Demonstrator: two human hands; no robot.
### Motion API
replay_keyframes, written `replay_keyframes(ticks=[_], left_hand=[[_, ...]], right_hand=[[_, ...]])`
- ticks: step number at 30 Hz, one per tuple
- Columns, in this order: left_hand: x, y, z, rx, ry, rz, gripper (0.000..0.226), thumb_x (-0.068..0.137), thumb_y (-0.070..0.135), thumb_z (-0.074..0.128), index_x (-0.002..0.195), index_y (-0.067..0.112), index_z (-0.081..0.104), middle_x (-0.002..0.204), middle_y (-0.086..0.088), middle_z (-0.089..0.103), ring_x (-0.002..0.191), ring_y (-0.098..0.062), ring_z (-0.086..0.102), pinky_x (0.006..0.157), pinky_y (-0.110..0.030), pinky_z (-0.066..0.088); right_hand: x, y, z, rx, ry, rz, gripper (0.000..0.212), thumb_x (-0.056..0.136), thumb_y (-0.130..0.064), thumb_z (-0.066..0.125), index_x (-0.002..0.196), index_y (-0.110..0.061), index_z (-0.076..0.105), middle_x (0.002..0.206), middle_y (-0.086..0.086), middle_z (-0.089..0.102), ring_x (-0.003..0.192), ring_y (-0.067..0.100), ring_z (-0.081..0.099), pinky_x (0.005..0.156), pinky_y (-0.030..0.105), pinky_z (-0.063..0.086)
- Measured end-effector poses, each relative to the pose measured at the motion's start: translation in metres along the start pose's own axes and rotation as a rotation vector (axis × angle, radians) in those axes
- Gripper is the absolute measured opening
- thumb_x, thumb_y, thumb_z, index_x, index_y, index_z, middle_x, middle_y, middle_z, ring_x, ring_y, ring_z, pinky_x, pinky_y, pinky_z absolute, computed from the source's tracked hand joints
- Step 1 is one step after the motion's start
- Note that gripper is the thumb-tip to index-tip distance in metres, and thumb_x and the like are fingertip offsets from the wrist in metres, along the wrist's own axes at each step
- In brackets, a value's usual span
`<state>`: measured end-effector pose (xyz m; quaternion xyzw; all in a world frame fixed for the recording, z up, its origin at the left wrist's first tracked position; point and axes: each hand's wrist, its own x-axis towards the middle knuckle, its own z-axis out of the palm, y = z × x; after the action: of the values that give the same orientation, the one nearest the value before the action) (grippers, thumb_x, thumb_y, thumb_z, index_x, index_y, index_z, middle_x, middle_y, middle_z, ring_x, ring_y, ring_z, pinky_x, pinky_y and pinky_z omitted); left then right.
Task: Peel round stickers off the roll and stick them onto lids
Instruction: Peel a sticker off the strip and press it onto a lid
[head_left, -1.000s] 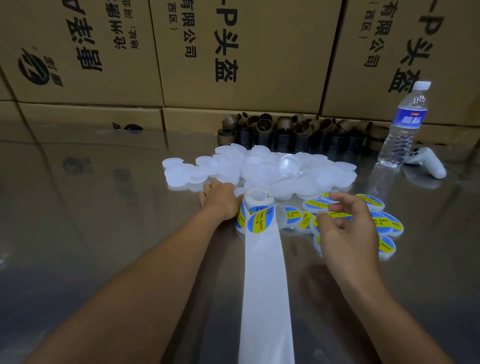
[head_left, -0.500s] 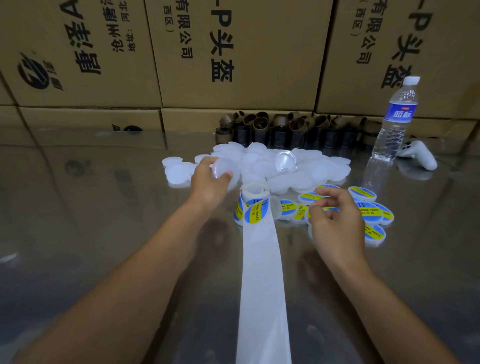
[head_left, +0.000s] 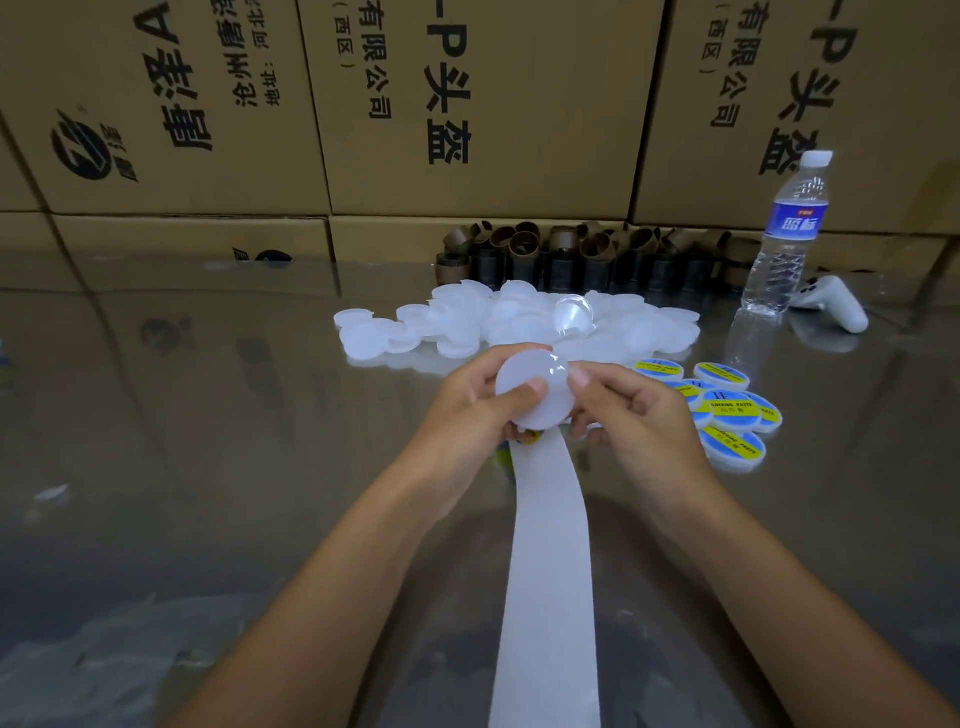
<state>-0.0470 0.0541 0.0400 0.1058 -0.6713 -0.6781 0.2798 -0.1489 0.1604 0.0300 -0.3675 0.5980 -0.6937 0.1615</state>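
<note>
Lid (head_left: 548, 408), plain white and round, is held up off the surface (head_left: 208, 415) by both hands. The left hand (head_left: 467, 410) curls around the lid's left edge with its thumb across the face. The right hand (head_left: 639, 415) pinches the right edge between thumb and fingers. Just under the lid, a sliver of the sticker roll (head_left: 525, 440) peeks out, mostly hidden. From below the lid a white backing strip (head_left: 550, 571) runs toward the viewer. Beyond the lid lies a pile of bare lids (head_left: 519, 322); to its right sit stickered lids (head_left: 727, 410). Farther behind stand cardboard tubes (head_left: 582, 254), a water bottle (head_left: 787, 234), a white controller (head_left: 831, 306) and cartons (head_left: 467, 104).
</note>
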Motion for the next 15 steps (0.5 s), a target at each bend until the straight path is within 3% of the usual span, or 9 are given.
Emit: replay_keyframes(ticks=[6,8,11,13,15], left_hand=[[-0.002,-0.001,0.007,-0.033,-0.004,0.013,0.014,0.093,0.023,0.055,0.099,0.022,0.067,0.096,-0.002,0.065,0.082,-0.014,0.062,0.064,-0.022,0.049],[-0.001,-0.003,0.009,-0.060,0.014,0.018,0.014,0.094,0.025,0.053,0.096,0.020,0.066,0.089,0.000,0.064,0.076,-0.011,0.062,0.059,-0.021,0.049],[0.003,-0.002,0.009,-0.176,0.080,0.009,0.018,0.097,0.023,0.048,0.093,0.017,0.064,0.081,0.000,0.060,0.067,-0.010,0.058,0.052,-0.019,0.045],[0.004,-0.001,0.007,-0.253,0.159,-0.009,0.022,0.098,0.025,0.046,0.089,0.016,0.064,0.076,0.001,0.060,0.066,-0.013,0.057,0.050,-0.020,0.044],[0.005,-0.002,0.006,-0.304,0.226,-0.028,0.028,0.099,0.029,0.045,0.085,0.015,0.065,0.066,0.005,0.063,0.059,-0.010,0.059,0.047,-0.018,0.044]], right_hand=[[0.001,0.004,0.005,0.026,-0.034,-0.034,0.003,0.081,-0.015,0.068,0.081,-0.017,0.071,0.071,-0.004,0.069,0.062,0.004,0.060,0.058,0.018,0.048],[0.000,0.003,0.007,0.023,-0.011,-0.063,0.004,0.082,-0.017,0.067,0.079,-0.017,0.070,0.070,-0.005,0.068,0.065,0.006,0.061,0.062,0.018,0.048],[0.000,0.007,0.008,-0.067,0.054,-0.124,0.015,0.090,-0.020,0.060,0.075,-0.019,0.064,0.056,-0.015,0.057,0.056,0.003,0.050,0.058,0.018,0.042],[-0.001,0.009,0.009,-0.125,0.074,-0.123,0.011,0.087,-0.022,0.064,0.076,-0.025,0.062,0.059,-0.014,0.055,0.057,0.009,0.048,0.058,0.023,0.040],[-0.001,0.013,0.009,-0.184,0.061,-0.097,0.009,0.081,-0.024,0.069,0.080,-0.026,0.061,0.064,-0.012,0.054,0.058,0.012,0.048,0.056,0.018,0.039]])
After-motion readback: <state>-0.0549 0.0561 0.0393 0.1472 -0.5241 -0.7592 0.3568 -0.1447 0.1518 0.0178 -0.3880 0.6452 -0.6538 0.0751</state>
